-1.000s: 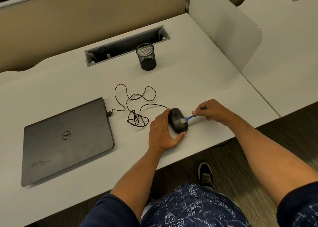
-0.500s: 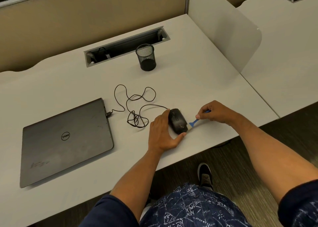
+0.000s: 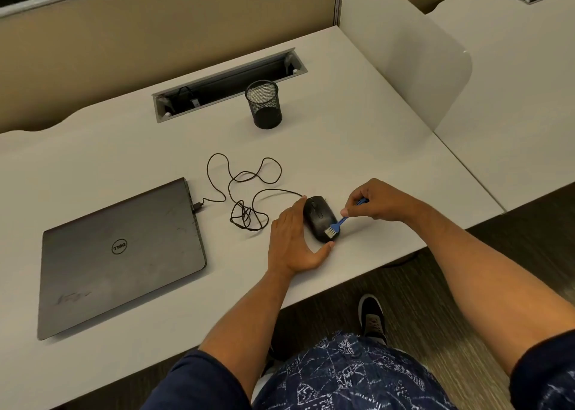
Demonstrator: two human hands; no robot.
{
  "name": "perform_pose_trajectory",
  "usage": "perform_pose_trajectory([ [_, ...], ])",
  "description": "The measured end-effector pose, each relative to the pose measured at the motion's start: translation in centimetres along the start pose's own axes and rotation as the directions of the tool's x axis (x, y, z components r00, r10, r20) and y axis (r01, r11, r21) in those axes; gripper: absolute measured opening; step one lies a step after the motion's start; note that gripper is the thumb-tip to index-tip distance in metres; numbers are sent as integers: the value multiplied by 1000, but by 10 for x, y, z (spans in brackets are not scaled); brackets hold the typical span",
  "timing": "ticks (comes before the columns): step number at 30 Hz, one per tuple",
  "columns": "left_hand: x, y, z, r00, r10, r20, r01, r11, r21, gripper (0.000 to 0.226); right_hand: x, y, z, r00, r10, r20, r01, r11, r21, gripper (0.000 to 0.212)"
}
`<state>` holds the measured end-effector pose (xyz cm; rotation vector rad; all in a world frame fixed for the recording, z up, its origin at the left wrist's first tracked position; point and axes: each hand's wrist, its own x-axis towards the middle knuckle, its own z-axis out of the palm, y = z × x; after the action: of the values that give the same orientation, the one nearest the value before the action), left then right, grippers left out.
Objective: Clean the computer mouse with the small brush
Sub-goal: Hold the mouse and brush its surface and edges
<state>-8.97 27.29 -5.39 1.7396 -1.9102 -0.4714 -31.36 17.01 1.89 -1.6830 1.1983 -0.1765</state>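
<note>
- Mouse (image 3: 320, 218) sits on the tabletop (image 3: 357, 148) near its front edge, right of the closed laptop (image 3: 119, 254).
- Left hand (image 3: 291, 243) cups the mouse's left side, thumb tip at its near end, index finger at its far end.
- Right hand (image 3: 378, 199) pinches the blue brush (image 3: 337, 224) handle just right of the mouse; pale bristles touch the mouse's near right flank.
- Cable (image 3: 245, 192) lies in loose tangled loops left of the mouse, plugged into the laptop's side.
- Mesh pen cup (image 3: 264, 104) stands well behind the mouse, upright, beside the cable tray slot (image 3: 228, 83).
- Divider panel (image 3: 404, 49) stands behind and to the right of the mouse, well apart.
</note>
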Motion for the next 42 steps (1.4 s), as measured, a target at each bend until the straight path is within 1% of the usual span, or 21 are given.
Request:
perform_pose_trajectory([
  [2, 0, 0, 0, 1000, 3, 1, -3, 1000, -2, 105, 0, -5, -5, 999, -39, -21, 37, 996, -77, 16],
  [5, -1, -1, 1, 1000, -4, 10, 4, 1000, -7, 107, 3, -7, -5, 992, -57, -111, 55, 998, -25, 19],
  [6, -1, -1, 1, 1000, -5, 8, 5, 1000, -4, 107, 3, -7, -3, 991, -64, -115, 60, 997, -39, 19],
  [8, 0, 0, 1, 1000, -3, 4, 3, 1000, -4, 106, 3, -7, -2, 996, -58, -73, 50, 992, -114, 17],
  [11, -1, 1, 0, 1000, -6, 1, 6, 1000, -19, 105, 1, -5, -8, 999, -2, 41, 13, 967, -254, 16],
  [12, -1, 1, -1, 1000, -6, 5, 6, 1000, -21, 105, 0, -6, -11, 999, -1, 51, 15, 964, -266, 16],
  [13, -1, 1, 0, 1000, -5, 11, 6, 1000, -18, 106, 1, -6, -14, 999, -17, 34, 25, 971, -240, 16],
  [15, -1, 0, 0, 1000, -4, 16, 4, 1000, -3, 107, 0, -8, -15, 996, -65, -58, 56, 988, -144, 15],
  [17, -1, -1, 0, 1000, -7, 19, 7, 1000, 2, 108, 1, -10, -13, 991, -85, -107, 73, 991, -114, 16],
  [19, 0, -1, 0, 1000, -9, 20, 9, 1000, 1, 108, 1, -9, -9, 995, -69, -72, 58, 989, -139, 15],
  [21, -1, -1, 0, 1000, -12, 19, 12, 1000, -3, 108, 1, -4, -10, 1000, -23, -8, 21, 980, -198, 15],
  [23, -1, -1, 0, 1000, -13, 19, 13, 1000, -7, 108, -1, -1, -14, 1000, -4, 19, 9, 967, -253, 16],
  [24, 0, -1, 0, 1000, -11, 18, 11, 1000, -8, 108, -2, -1, -16, 1000, -20, 8, 22, 971, -236, 16],
  [27, 0, -1, 0, 1000, -5, 20, 5, 1000, -6, 108, -2, -3, -18, 994, -65, -87, 58, 995, -75, 16],
  [29, -1, -1, 0, 1000, -3, 19, 3, 1000, 0, 108, -1, -4, -13, 994, -60, -93, 59, 998, -12, 17],
  [35, -1, 1, 0, 1000, -9, 3, 9, 1000, -2, 107, -3, 5, -7, 1000, -11, 9, 12, 996, -92, 12],
  [37, -1, 1, -1, 1000, -11, 7, 11, 1000, -4, 108, -4, 3, -10, 1000, -25, -8, 24, 998, -60, 11],
  [39, 0, 1, -1, 1000, -5, 12, 5, 1000, 4, 108, -2, -3, -8, 997, -48, -63, 48, 999, -5, 12],
  [40, 0, 1, -1, 1000, -4, 15, 4, 1000, 7, 109, -1, -6, -5, 995, -59, -83, 59, 998, 1, 13],
  [42, 1, 0, -1, 1000, -2, 18, 1, 1000, 7, 109, 1, -11, 4, 994, -73, -86, 70, 997, -41, 13],
])
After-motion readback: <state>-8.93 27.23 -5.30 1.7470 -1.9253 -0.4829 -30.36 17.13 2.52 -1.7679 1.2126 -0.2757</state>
